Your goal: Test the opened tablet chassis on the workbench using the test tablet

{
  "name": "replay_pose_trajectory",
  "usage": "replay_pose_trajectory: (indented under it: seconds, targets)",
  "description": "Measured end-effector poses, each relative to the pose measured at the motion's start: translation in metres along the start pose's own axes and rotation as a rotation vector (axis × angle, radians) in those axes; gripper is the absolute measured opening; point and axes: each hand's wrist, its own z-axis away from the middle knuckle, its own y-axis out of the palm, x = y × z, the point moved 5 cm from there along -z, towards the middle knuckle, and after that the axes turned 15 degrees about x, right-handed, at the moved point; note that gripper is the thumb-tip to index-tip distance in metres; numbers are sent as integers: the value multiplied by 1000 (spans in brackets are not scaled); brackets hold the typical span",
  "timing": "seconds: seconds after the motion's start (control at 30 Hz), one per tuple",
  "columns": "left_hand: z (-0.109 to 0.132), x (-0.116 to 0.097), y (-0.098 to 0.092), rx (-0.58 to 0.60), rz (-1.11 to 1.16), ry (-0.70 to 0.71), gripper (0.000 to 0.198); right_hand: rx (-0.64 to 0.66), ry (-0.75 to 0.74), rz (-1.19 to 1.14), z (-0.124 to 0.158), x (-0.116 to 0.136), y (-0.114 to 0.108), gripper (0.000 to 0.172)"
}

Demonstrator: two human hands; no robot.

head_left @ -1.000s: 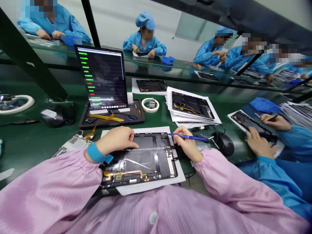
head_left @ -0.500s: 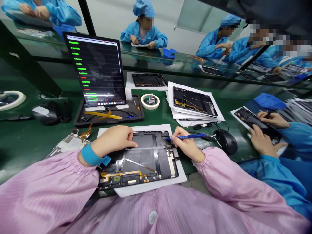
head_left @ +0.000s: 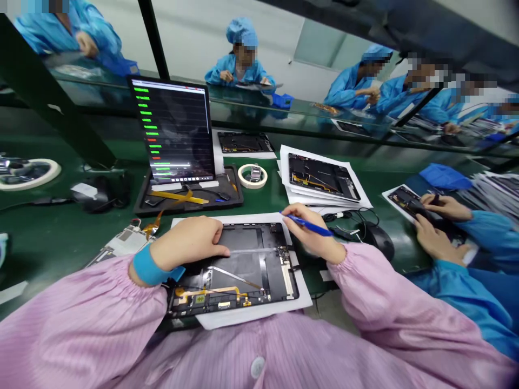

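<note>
An opened tablet housing, with black inner panels, orange flex cables and a small board at its right side, lies on white paper in front of me. My left hand, with a blue band at the wrist, holds the housing by its far left part; the thumb lies over the inside and the other fingers are mostly hidden. My right hand is closed around a blue pen. The pen's tip points left, just above the housing's far right corner and apart from it.
A screen stands in a black tray at the back left. Behind the housing are a tape roll and stacked papers topped by another tablet housing. A mouse sits right, near a co-worker's hands. A loose circuit board lies left.
My right hand has lifted the pen off the housing's far right corner, and the pen now tilts with its rear end lower. My left hand stays on the housing. The view has shifted slightly.
</note>
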Motion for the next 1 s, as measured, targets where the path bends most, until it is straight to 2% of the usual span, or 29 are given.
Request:
replay_pose_trajectory:
  seconds: [0.1, 0.17, 0.23, 0.3, 0.43, 0.63, 0.83, 0.93, 1.0]
  targets:
    - [6, 8, 1, 69, 57, -2, 33, 94, 56, 410, -37, 5, -2, 22]
    - [7, 14, 5, 177, 161, -3, 28, 103, 151, 579, -64, 1, -2, 31]
    - [7, 18, 9, 271, 258, 12, 27, 89, 201, 652, -90, -1, -1, 40]
    - [7, 18, 8, 284, 287, 63, 27, 74, 169, 678, -115, 1, 0, 47]
    - [6, 19, 2, 237, 277, 168, 22, 87, 96, 704, -149, 3, 6, 36]
    - [2, 22, 4, 308, 362, 275, 16, 141, 38, 743, -155, -2, 8, 29]
    - [0, 23, 5, 314, 379, 278, 15, 275, -87, 858, -155, 7, 6, 24]
    - [-2, 26, 9, 364, 443, 267, 15, 327, -92, 887, -160, 9, 2, 28]
    - [-2, 27, 11, 388, 480, 267, 14, 333, -72, 892, -159, 12, -3, 38]
